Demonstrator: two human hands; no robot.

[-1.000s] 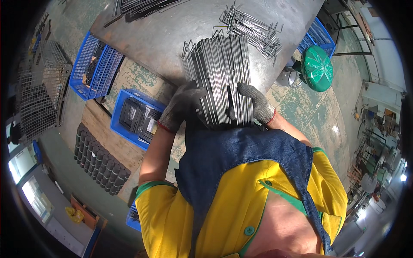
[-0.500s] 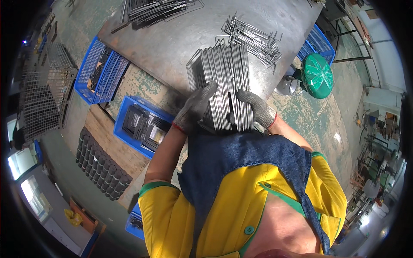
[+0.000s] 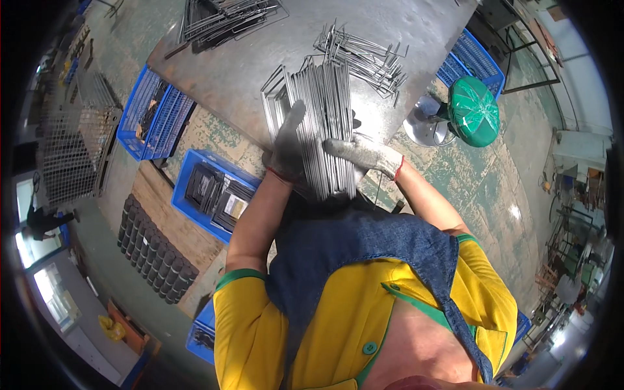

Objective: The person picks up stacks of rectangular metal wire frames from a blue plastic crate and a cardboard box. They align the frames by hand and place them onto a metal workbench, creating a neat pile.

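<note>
While both gloved hands clasp a bundle of bent metal rods (image 3: 327, 123), the left hand (image 3: 288, 146) lies flat along its left side and the right hand (image 3: 364, 155) crosses its near end; the bundle's long axis runs straight away across the steel table (image 3: 227, 71).
</note>
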